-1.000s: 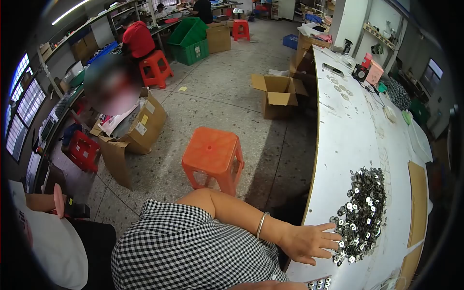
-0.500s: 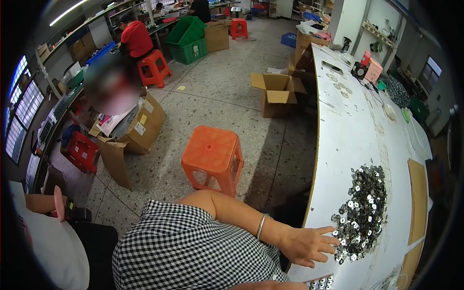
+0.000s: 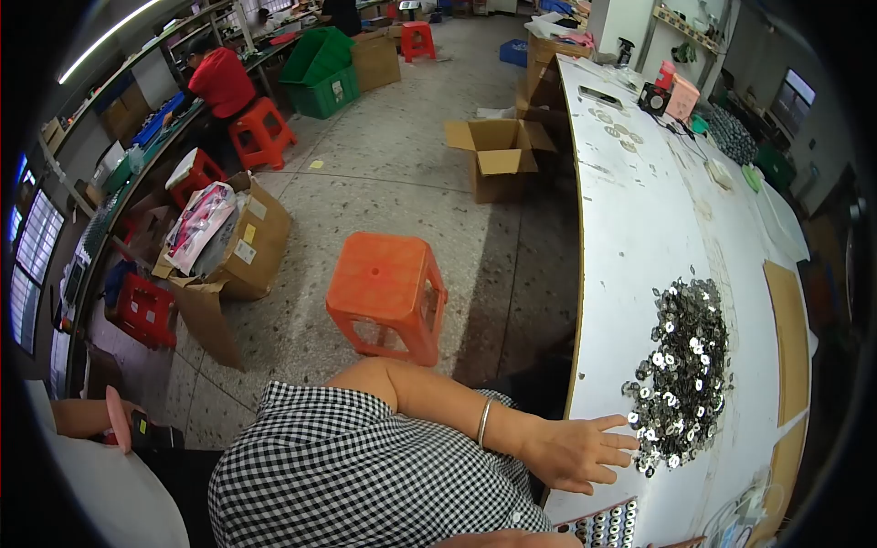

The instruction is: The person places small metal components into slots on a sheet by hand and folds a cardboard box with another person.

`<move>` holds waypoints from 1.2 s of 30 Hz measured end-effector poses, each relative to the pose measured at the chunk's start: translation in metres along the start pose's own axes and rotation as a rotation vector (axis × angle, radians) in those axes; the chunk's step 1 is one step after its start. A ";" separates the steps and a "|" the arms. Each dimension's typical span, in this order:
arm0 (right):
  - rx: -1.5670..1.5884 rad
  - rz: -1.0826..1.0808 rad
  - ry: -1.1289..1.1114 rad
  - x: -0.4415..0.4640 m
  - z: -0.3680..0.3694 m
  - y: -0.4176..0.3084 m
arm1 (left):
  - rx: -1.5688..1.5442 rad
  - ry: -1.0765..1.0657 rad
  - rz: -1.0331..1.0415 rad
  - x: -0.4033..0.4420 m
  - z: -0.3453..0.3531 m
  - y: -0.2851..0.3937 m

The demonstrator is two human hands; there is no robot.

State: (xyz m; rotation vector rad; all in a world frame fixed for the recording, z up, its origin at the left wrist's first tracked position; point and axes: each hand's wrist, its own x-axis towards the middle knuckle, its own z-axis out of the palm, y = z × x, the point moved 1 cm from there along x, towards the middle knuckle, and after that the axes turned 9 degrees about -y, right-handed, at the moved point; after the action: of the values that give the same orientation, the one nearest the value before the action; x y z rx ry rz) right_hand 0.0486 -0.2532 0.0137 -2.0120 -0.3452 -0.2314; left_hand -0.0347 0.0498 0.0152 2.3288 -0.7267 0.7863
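Note:
My left hand (image 3: 585,454), with a bracelet on its wrist, is palm down over the white table. Its fingers are spread, and the fingertips reach the left edge of a heap of small shiny metal pieces (image 3: 685,384) that look like washers. Whether a piece lies under the fingertips is hidden. Just below this hand, a tray (image 3: 603,525) shows rows of round pieces with dark centres, partly cut off by the frame's lower edge. Of my right arm (image 3: 512,539) only a strip shows at the bottom; the right hand is out of the frame.
The white table (image 3: 630,237) runs up the right side, with a phone (image 3: 600,97) at its far end and cardboard strips (image 3: 787,338) along its right edge. An orange stool (image 3: 384,283) and open cartons (image 3: 498,160) stand on the floor. Another person's arm (image 3: 87,417) shows at lower left.
The camera view has shifted, so the room sits further left and higher. More of the tray shows below my left hand. That hand stays spread at the heap's edge.

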 end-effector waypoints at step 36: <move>0.038 -0.001 -0.012 0.003 -0.001 -0.003 | 0.368 0.487 -0.621 -0.088 -0.199 -0.029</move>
State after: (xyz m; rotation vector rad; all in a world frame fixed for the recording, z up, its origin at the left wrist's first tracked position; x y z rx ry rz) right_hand 0.0508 -0.2521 0.0174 -1.9761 -0.3558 -0.2120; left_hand -0.1470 0.2279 0.0790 2.3148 0.3672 1.1795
